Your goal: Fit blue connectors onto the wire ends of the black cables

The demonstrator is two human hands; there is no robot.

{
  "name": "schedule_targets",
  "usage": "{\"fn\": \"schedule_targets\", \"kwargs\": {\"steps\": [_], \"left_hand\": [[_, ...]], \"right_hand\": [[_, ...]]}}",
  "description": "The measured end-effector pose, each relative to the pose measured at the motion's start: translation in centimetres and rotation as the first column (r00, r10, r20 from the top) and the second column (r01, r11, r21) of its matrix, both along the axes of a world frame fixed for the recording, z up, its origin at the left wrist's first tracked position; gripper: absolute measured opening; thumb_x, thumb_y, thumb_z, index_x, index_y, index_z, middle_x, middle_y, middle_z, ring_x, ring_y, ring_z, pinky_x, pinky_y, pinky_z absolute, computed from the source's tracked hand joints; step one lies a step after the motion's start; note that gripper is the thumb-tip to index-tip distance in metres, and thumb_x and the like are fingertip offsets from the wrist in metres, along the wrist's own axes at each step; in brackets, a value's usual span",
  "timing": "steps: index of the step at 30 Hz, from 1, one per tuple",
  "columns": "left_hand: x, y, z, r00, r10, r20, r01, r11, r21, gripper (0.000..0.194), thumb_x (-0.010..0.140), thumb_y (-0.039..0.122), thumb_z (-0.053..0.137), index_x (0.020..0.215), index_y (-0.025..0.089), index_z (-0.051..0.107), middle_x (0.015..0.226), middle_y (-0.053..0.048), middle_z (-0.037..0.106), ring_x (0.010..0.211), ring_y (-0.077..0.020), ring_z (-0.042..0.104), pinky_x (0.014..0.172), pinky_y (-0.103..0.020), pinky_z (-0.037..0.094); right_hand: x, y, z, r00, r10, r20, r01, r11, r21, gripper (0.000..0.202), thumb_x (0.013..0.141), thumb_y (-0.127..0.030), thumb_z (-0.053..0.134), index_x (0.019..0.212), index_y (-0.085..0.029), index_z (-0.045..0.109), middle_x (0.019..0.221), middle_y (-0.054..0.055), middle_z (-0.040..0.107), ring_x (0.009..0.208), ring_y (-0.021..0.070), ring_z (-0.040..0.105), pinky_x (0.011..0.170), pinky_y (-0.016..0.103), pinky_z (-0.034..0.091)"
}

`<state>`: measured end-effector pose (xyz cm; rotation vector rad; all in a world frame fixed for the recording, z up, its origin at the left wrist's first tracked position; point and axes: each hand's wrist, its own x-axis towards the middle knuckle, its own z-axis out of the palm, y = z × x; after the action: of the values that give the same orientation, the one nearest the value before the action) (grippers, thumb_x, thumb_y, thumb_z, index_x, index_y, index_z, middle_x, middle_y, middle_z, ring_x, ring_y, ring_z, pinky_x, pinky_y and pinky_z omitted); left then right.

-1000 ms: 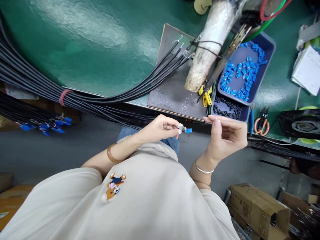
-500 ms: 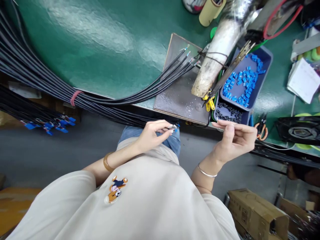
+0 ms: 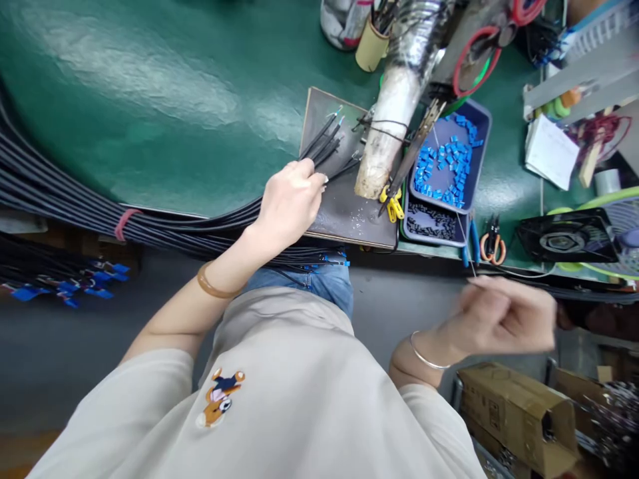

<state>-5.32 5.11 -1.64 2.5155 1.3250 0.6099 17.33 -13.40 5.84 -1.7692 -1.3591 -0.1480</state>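
My left hand (image 3: 289,203) is closed over several black cables (image 3: 322,143) above the brown board (image 3: 344,216). Their stripped ends, showing thin coloured wires, stick out past my fingers. More cables (image 3: 319,256) with blue connectors hang along the bench edge above my lap. To the right, in front of the bench, my right hand (image 3: 509,313) is blurred, its thumb and forefinger pinching the end of a thin wire (image 3: 468,243). That wire runs up across the bins. A white, wrapped tube (image 3: 382,153) slants down over the board.
A grey-blue bin (image 3: 482,156) holds small blue connectors; a lower bin (image 3: 432,223) holds small black parts. Yellow-handled cutters (image 3: 393,205), orange-handled pliers (image 3: 492,247), a black fan (image 3: 566,239) and red-handled scissors (image 3: 474,63) are nearby. Cardboard boxes (image 3: 519,416) stand at lower right.
My left hand has left the blue-ended cable near my lap and moved up onto the cables on the board. My right hand has moved right and slightly down. The camera view has shifted right.
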Motion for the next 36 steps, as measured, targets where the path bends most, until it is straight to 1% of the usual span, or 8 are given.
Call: {"fn": "schedule_targets", "kwargs": {"steps": [2,5,8,14,20,25,29,36], "left_hand": [[-0.3,-0.1,-0.2,1.000,-0.020,-0.001,0.020,1.000,-0.011,0.031,0.096,0.021,0.041,0.101,0.012,0.070,0.095,-0.013,0.067,0.090,-0.0274,0.065,0.079,-0.039,0.049],[-0.1,-0.2,-0.2,0.999,0.029,0.014,-0.029,1.000,0.003,0.032,0.096,0.020,0.039,0.107,0.013,0.068,0.100,-0.013,0.067,0.088,-0.0255,0.065,0.076,-0.037,0.049],[0.4,-0.4,-0.1,0.996,0.080,0.027,-0.081,0.996,0.039,0.033,0.096,0.017,0.036,0.106,0.014,0.068,0.101,-0.013,0.067,0.092,-0.0257,0.064,0.079,-0.038,0.048],[1.0,-1.3,1.1,0.995,0.045,-0.089,-0.047,0.999,-0.016,0.030,0.096,0.018,0.039,0.104,0.011,0.067,0.104,-0.017,0.067,0.102,-0.0322,0.064,0.083,-0.042,0.048],[0.9,-2.0,2.0,0.990,0.003,-0.139,-0.019,0.993,-0.115,0.024,0.091,0.018,0.046,0.100,0.009,0.065,0.089,-0.015,0.070,0.085,-0.0303,0.068,0.073,-0.039,0.048],[0.1,-2.9,1.8,0.985,-0.119,0.126,0.133,0.985,-0.108,0.016,0.086,0.018,0.050,0.089,0.012,0.064,0.106,-0.014,0.070,0.096,-0.0264,0.066,0.085,-0.038,0.050],[-0.7,-3.8,1.9,0.962,-0.167,0.218,0.200,0.969,-0.143,0.013,0.085,0.019,0.052,0.081,0.014,0.063,0.125,-0.014,0.067,0.116,-0.0301,0.061,0.101,-0.043,0.047],[0.6,-3.8,1.5,0.975,-0.171,0.142,0.194,0.967,-0.165,0.026,0.089,0.014,0.046,0.100,0.009,0.068,0.134,-0.018,0.060,0.111,-0.0274,0.065,0.094,-0.040,0.052]], "right_hand": [[0.5,1.3,-0.4,0.983,-0.103,0.153,0.110,0.993,-0.037,0.030,0.089,-0.047,0.059,0.075,-0.022,0.066,0.054,-0.003,0.051,0.045,0.0108,0.043,0.049,0.029,0.031],[2.3,3.8,-1.7,0.967,-0.047,0.249,0.127,0.941,-0.315,0.023,0.089,-0.040,0.061,0.079,-0.021,0.068,0.064,-0.002,0.061,0.053,0.0100,0.046,0.058,0.028,0.037],[4.4,5.7,-3.0,0.963,0.010,0.269,0.108,0.900,-0.421,0.016,0.087,-0.034,0.063,0.081,-0.020,0.068,0.077,0.002,0.069,0.062,0.0123,0.052,0.066,0.028,0.039],[5.1,7.2,-3.5,0.966,-0.015,0.259,0.111,0.927,-0.358,0.026,0.092,-0.039,0.057,0.079,-0.019,0.068,0.066,0.000,0.063,0.058,0.0120,0.052,0.063,0.028,0.037],[4.3,6.1,-2.1,0.970,-0.008,0.241,0.077,0.958,-0.277,0.024,0.093,-0.041,0.053,0.097,-0.021,0.065,0.058,-0.004,0.052,0.049,0.0110,0.045,0.059,0.027,0.039],[6.6,6.2,-1.1,0.920,-0.077,0.385,0.240,0.886,-0.397,0.015,0.088,-0.036,0.057,0.087,-0.021,0.059,0.070,0.003,0.065,0.060,0.0169,0.058,0.065,0.031,0.041],[8.6,8.3,-1.1,0.866,-0.126,0.484,0.375,0.803,-0.463,0.012,0.086,-0.033,0.055,0.084,-0.021,0.059,0.076,0.006,0.068,0.070,0.0229,0.063,0.073,0.037,0.042],[10.1,13.4,-2.3,0.940,-0.018,0.339,0.216,0.802,-0.557,0.009,0.079,-0.029,0.066,0.077,-0.020,0.063,0.077,0.005,0.067,0.073,0.0193,0.058,0.077,0.035,0.042]]}}
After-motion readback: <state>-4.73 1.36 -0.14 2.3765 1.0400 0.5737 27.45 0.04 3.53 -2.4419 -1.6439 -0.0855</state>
